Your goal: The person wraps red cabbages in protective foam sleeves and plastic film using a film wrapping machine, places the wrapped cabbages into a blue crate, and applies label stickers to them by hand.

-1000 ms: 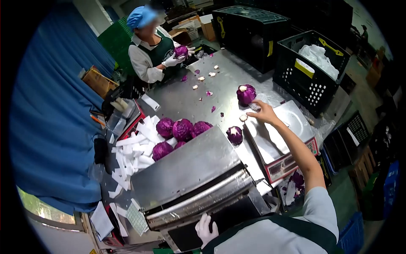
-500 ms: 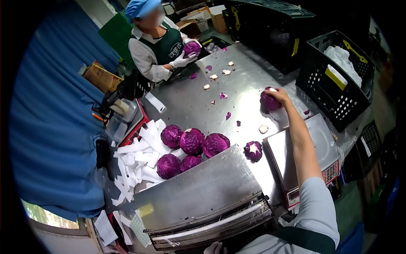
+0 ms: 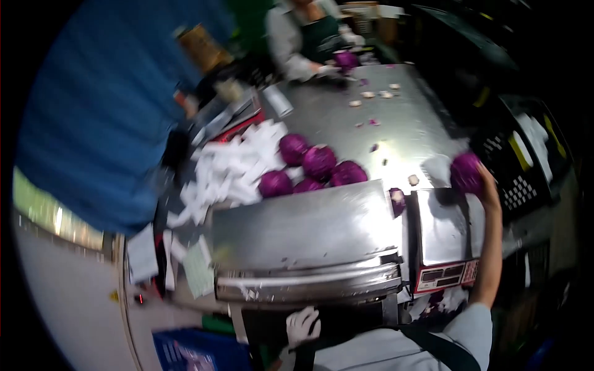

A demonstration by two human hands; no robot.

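My bare right hand (image 3: 487,184) grips a purple cabbage (image 3: 466,174) above the far edge of the silver scale (image 3: 447,226). My left hand (image 3: 302,325), in a white glove, is near my body at the front of the metal wrapping machine (image 3: 303,229), its fingers bent; whether they hold anything is not clear. A smaller trimmed cabbage (image 3: 397,201) sits between the machine and the scale. Behind the machine lie several purple cabbages (image 3: 319,162) beside a heap of white foam strips (image 3: 238,162). A cut stem piece (image 3: 413,180) rests near the scale.
Across the metal table (image 3: 334,111), a co-worker (image 3: 309,37) in a green apron holds another cabbage (image 3: 346,60). Cut pieces (image 3: 369,94) lie scattered on the table. A black crate (image 3: 523,161) with plastic bags stands at the right. A second scale (image 3: 241,120) is at the left.
My right hand has lifted the cabbage and brought it over the scale. The view has swung, with the table and machine shifting in the frame. My left hand shows more fully again.
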